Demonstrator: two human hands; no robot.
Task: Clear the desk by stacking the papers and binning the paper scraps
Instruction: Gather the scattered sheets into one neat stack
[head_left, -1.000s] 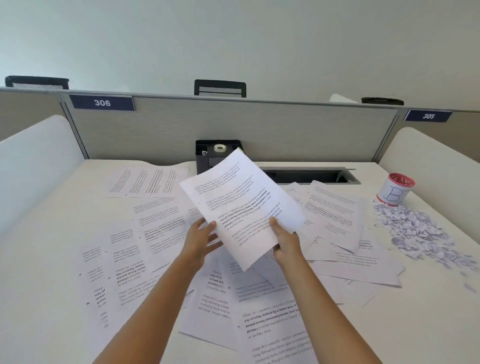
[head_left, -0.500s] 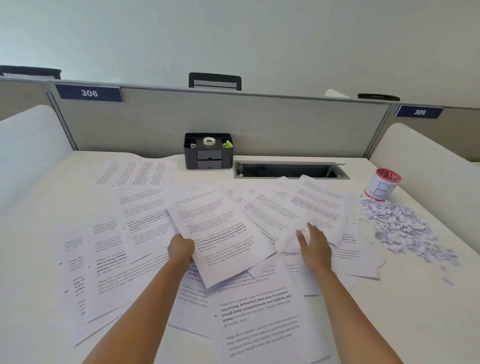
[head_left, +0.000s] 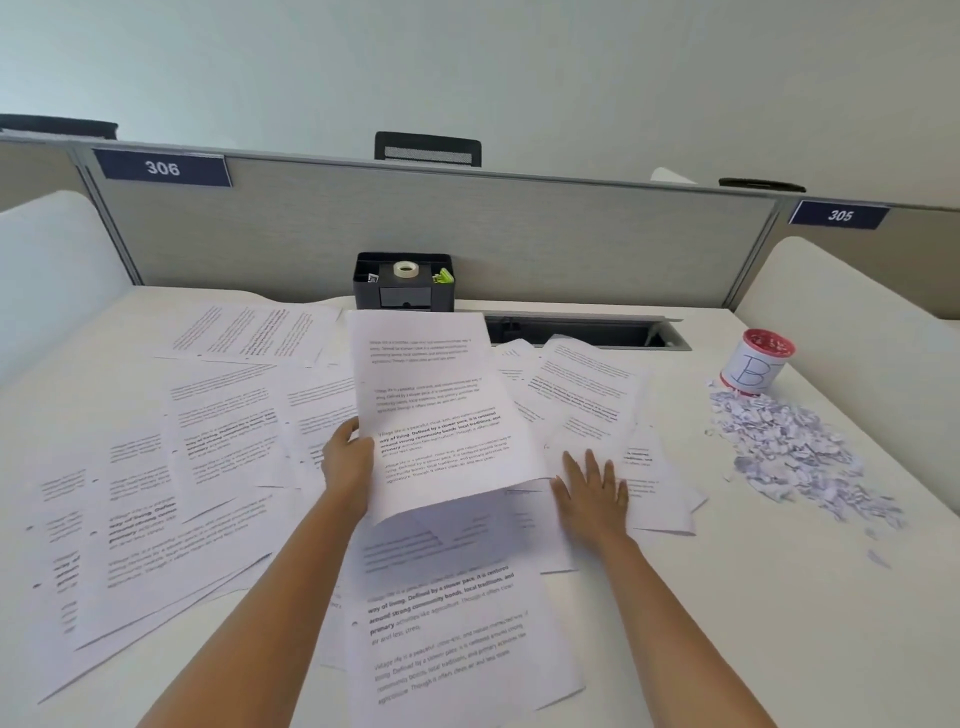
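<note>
Stacking mid-frame, left hand (head_left: 347, 462) gripped a lifted sheet (head_left: 431, 410); right hand (head_left: 589, 491), fingers spread, pressed loose papers (head_left: 582, 384), probably to slide one under.

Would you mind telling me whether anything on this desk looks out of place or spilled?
Yes: paper scraps lie spilled in a loose heap on the desk beside the cup marked B. Printed sheets overlap askew, unstacked; the left hand holds a lifted sheet.

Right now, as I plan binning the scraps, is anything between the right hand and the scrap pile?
Nothing upright. The right hand rests flat on loose sheets reaching partway toward the scrap pile; past their edge only bare desk shows.
</note>
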